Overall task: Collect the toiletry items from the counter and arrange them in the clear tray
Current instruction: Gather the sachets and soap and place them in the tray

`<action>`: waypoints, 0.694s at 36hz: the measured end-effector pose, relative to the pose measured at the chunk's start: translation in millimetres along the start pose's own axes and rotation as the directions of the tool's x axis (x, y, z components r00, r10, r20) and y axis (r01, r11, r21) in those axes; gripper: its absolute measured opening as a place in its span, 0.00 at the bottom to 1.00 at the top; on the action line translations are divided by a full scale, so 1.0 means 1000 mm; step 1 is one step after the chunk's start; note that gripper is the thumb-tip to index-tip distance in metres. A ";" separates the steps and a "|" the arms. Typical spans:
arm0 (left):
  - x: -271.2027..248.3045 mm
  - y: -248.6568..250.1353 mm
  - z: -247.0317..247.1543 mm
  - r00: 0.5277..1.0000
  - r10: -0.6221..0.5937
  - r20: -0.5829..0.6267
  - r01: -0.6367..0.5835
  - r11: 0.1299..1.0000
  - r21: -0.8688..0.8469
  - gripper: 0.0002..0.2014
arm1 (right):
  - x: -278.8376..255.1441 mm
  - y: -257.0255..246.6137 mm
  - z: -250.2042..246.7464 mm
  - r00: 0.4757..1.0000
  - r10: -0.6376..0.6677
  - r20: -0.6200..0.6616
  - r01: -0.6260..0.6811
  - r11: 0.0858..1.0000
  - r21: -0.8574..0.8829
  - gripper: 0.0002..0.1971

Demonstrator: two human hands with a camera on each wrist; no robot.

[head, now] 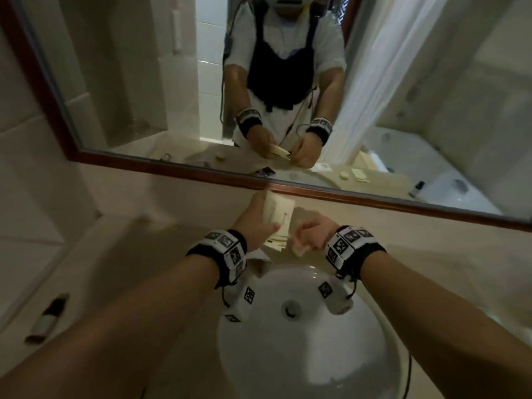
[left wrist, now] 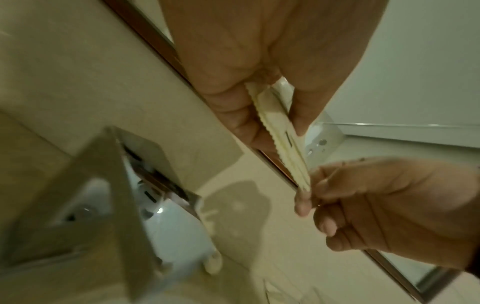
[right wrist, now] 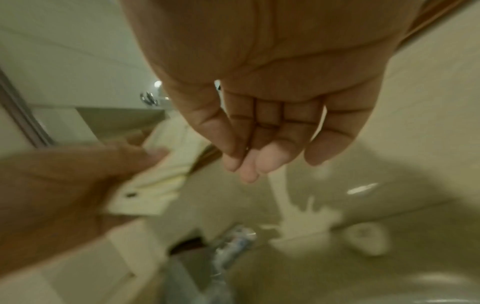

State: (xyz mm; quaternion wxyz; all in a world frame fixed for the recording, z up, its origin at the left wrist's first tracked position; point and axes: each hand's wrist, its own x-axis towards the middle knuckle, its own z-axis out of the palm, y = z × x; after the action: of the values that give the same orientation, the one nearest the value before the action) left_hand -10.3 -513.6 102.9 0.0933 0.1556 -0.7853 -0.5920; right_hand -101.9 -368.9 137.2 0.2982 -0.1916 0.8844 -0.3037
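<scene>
Pinching a flat stack of cream sachets (left wrist: pixel 279 131) between thumb and fingers, my left hand (head: pixel 256 223) holds them up over the counter (head: pixel 431 269), just behind the sink (head: pixel 302 355). My right hand (head: pixel 313 233) meets the stack's lower end: the left-wrist view shows its thumb and forefinger closed on that edge, with the other fingers curled under. In the head view a pale scrap shows beneath that hand; I cannot tell whether it is gripped or lying on the counter.

I judge the main risk to be the stack fanning apart. The sachets are thin and slick-looking, held only by their edges, and if either pinch eases one could slip out and drop toward the basin or the tap (right wrist: pixel 228 242).

No clear tray is visible to me in any view, so I would have to search for it while carrying a loose bundle. A dark-capped tube (head: pixel 49 318) lies well apart on the counter to my left, uncollected.
</scene>
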 end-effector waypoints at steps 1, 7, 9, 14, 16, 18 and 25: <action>0.002 0.004 0.014 0.999 0.018 0.032 -0.019 0.999 0.027 0.44 | -0.004 0.016 -0.010 0.999 -0.009 -0.040 0.007 0.998 -0.056 0.10; 0.021 0.010 0.096 0.990 0.021 0.136 -0.050 0.976 0.212 0.39 | 0.003 0.121 -0.055 0.976 0.188 -0.113 -0.216 0.917 -0.336 0.16; 0.027 0.007 0.119 0.986 0.002 0.167 -0.053 0.952 0.301 0.27 | 0.008 0.151 -0.061 0.966 0.245 -0.082 -0.258 0.889 -0.378 0.18; 0.035 -0.021 0.168 0.972 -0.088 0.217 0.005 0.934 0.357 0.21 | 0.079 0.274 -0.045 0.949 0.315 -0.019 -0.274 0.792 -0.545 0.33; 0.034 -0.031 0.185 0.969 -0.142 0.200 0.048 0.910 0.412 0.21 | 0.056 0.256 -0.041 0.957 0.281 0.077 -0.185 0.791 -0.582 0.32; 0.034 -0.038 0.201 0.963 -0.167 0.214 0.050 0.884 0.465 0.21 | 0.032 0.232 -0.042 0.962 0.249 0.110 -0.130 0.777 -0.615 0.32; 0.034 -0.049 0.231 0.965 -0.208 0.157 0.107 0.866 0.489 0.19 | 0.054 0.247 -0.034 0.944 0.266 0.194 -0.054 0.706 -0.706 0.31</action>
State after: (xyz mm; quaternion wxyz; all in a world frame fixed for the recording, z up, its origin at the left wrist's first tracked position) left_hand -111.4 -330.2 -10.4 -0.0778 0.1759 -0.8964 -0.3993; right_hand -203.6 -199.5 -24.4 0.3530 -0.2518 0.8948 0.1062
